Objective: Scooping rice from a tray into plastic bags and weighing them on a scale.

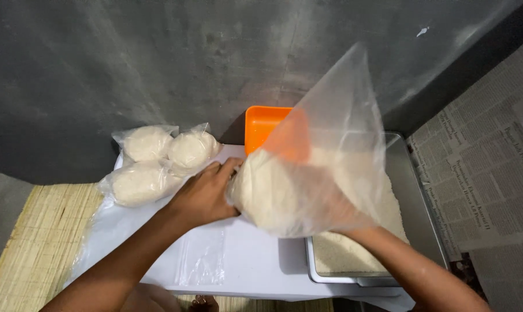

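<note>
The part-filled clear bag (307, 185) is steadied over the metal tray (414, 196), left hand (206, 193) pressed flat against it, right hand (354, 231) gripping beneath, apparently to settle the grain.

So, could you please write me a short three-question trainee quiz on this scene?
1. True or false: three filled bags lie left of the left hand.
2. What colour is the scoop behind the big bag?
3. The tray is: A) wooden B) metal C) cardboard.

Key: 1 true; 2 orange; 3 B. The right hand is mostly hidden under the big bag.
</note>
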